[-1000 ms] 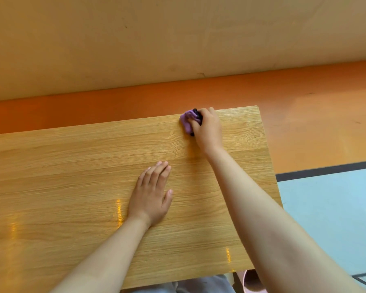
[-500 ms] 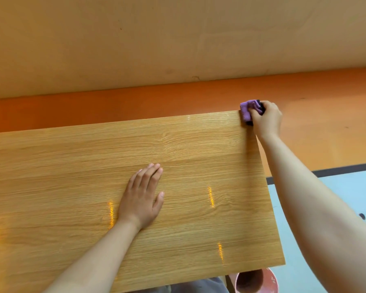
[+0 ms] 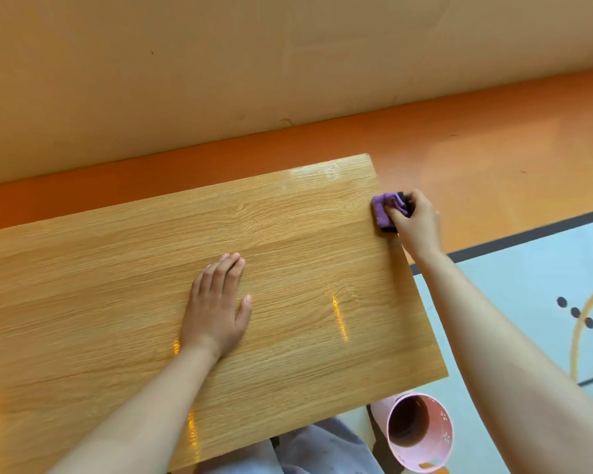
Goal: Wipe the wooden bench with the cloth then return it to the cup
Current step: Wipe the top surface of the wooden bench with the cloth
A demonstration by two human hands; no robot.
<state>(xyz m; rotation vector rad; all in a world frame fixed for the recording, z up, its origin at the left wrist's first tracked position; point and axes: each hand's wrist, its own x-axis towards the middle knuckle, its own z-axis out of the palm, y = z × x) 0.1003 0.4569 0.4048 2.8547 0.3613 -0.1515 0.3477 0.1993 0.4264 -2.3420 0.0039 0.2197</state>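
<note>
Cloth (image 3: 382, 210), purple with a dark patch, sits bunched on the right-hand edge of the wooden bench (image 3: 117, 285), a little short of the far corner. Your right hand (image 3: 415, 224) grips it, fingers curled over the wad and clamped on it. Part of the hand overhangs the edge. Your left hand (image 3: 216, 309) lies palm down mid-bench, fingers straight and together, thumb spread, holding nothing. Cup (image 3: 421, 432), pink, mouth toward the camera and nothing visible inside, stands on the floor just beside the near right corner.

Judgement: wiping step, at the right edge.

Notes for the stroke:
- Press the wad flatter so more fabric meets the wood, not one fold only.
- Run it along the edge toward the near corner, then take overlapping passes leftward.
- Whether the left part has been covered cannot be read off the surface.
- Lift your left palm when a pass reaches it.

Risk: the wad slips off the edge, so hold the grip firm there.
</note>
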